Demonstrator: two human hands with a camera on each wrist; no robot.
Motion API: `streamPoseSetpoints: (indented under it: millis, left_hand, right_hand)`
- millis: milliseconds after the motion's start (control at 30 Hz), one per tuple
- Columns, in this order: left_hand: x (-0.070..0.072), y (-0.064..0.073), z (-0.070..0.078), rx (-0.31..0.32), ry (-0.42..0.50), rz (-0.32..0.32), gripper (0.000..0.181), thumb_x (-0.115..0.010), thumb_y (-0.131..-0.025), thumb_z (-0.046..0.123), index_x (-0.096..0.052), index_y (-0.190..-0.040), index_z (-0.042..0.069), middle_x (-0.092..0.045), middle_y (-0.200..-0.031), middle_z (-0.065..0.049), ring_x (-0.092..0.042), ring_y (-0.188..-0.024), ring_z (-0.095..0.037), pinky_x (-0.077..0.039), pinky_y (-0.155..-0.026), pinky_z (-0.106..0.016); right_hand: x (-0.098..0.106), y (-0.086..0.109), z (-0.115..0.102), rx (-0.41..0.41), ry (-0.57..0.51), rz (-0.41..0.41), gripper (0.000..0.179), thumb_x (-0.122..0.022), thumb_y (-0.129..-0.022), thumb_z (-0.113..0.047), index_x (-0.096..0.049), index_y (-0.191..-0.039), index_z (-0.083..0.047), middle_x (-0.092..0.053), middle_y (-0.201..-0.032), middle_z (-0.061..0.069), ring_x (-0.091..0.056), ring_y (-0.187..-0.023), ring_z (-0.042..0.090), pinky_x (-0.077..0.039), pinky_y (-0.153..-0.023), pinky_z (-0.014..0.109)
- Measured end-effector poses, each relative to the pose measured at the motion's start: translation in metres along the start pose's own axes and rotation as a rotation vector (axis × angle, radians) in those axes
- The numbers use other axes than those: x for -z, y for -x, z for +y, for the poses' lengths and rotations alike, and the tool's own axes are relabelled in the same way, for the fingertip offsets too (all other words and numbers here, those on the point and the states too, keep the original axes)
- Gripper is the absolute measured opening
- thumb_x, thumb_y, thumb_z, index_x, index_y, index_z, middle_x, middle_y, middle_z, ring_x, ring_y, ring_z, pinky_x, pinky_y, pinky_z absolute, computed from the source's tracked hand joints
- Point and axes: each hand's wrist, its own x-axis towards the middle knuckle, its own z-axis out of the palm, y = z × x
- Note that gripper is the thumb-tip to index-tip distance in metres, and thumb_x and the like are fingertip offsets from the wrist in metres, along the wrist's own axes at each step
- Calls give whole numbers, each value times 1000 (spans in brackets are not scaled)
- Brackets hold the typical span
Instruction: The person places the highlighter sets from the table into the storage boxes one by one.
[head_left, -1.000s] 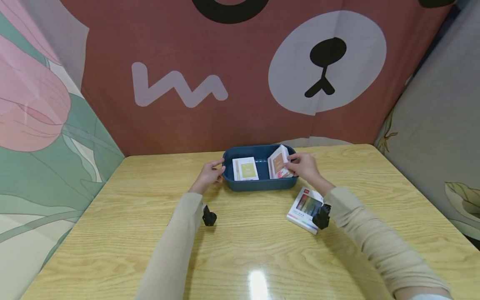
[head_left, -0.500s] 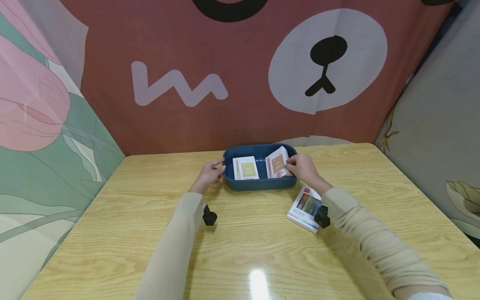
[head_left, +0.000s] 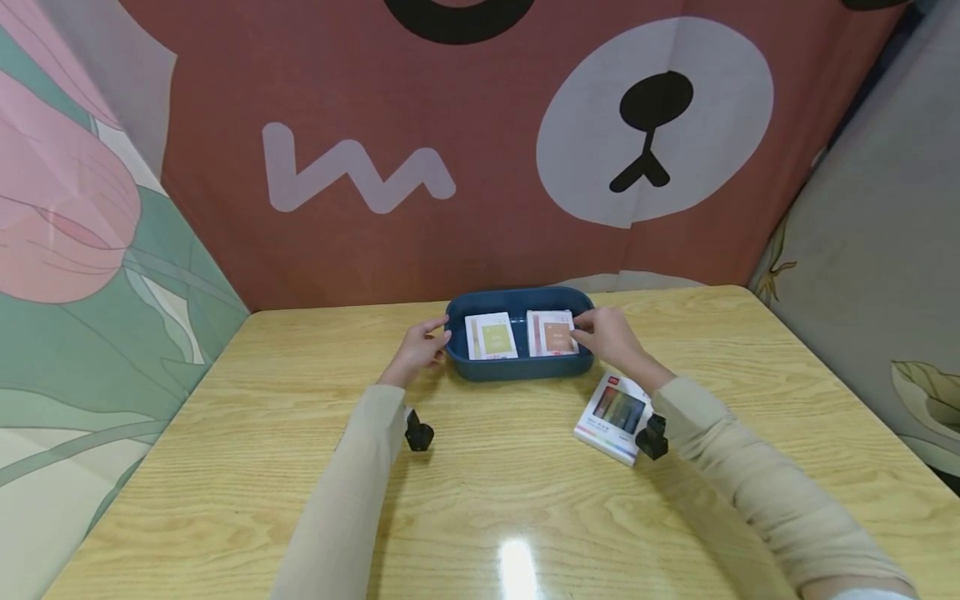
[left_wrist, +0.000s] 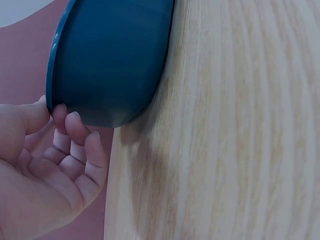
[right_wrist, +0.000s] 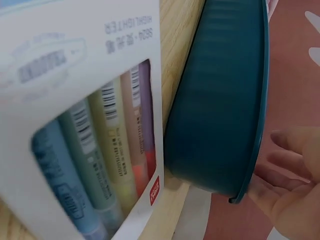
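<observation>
A dark blue plastic bin (head_left: 525, 369) stands near the table's back edge. My left hand (head_left: 415, 352) pinches its left end, thumb at the rim and curled fingers against the outer wall in the left wrist view. Inside the bin lie two flat white packs. The left pack (head_left: 491, 337) has a yellow-green square, the right pack (head_left: 551, 333) an orange-brown one. My right hand (head_left: 611, 337) is over the bin's right rim, fingertips at the right pack's edge. In the right wrist view its fingers (right_wrist: 282, 175) are loosely bent above the rim, with nothing visible between them.
A white box of highlighters (head_left: 613, 417) with a cut-out window lies on the wooden table (head_left: 480, 492), in front of the bin's right end and partly under my right wrist. A brown printed cloth (head_left: 480, 250) hangs behind the table; patterned cloths flank both sides.
The right pack has gone from tilted against the bin's right end to lying flat, a little further left. My left hand stays at the bin's left end; the right hand has barely moved.
</observation>
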Motion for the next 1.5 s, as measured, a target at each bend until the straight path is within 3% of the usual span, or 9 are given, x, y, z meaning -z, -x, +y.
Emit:
streamPoseSetpoints:
  millis: [167,333,733,1000,1167,1500]
  left_hand:
    - [0,1,2,28,-7,11,41,-49,-93,14,-44,-134,15,-44,-71,-10,-44,-57,-19,-39,-55,-31]
    - [0,2,5,51,-12,0,43,-48,-93,15,-42,-135,14,-45,-74,-11,-45,-59,-21,-40,-59,-35]
    - [-1,1,2,43,-13,-2,42,-48,-94,16,-42,-135,15,-43,-68,-11,-43,-56,-19,-39,-57,-35]
    - [0,3,3,34,-2,0,42,-48,-93,16,-42,-135,15,-43,-69,-11,-43,-56,-20,-39,-58,-35]
    - [0,3,2,41,-11,2,42,-48,-93,17,-42,-135,15,-44,-71,-12,-43,-57,-20,-40,-59,-36]
    - [1,1,1,39,-19,3,43,-49,-93,17,-42,-135,16,-47,-70,-11,-45,-56,-18,-41,-57,-35]
  right_hand:
    - [3,7,0,2,-26,9,30,-61,-84,-9,-61,-108,9,-61,-98,22,-56,-86,31,-44,-74,43]
    - [7,16,-1,-34,-32,-6,38,-60,-86,-14,-55,-119,4,-52,-118,24,-46,-111,37,-37,-89,49]
    - [11,37,5,-36,-23,69,39,-61,-85,-13,-55,-119,4,-49,-120,26,-44,-111,39,-35,-89,51]
    - [9,44,10,11,-43,126,37,-62,-83,-8,-56,-117,5,-53,-116,25,-47,-109,38,-36,-89,50]
    - [9,52,10,23,-53,122,37,-64,-81,-6,-56,-115,7,-54,-113,26,-48,-105,39,-37,-86,51]
    - [10,79,18,-7,-27,41,37,-64,-81,-8,-56,-114,8,-54,-112,26,-48,-106,40,-37,-86,52]
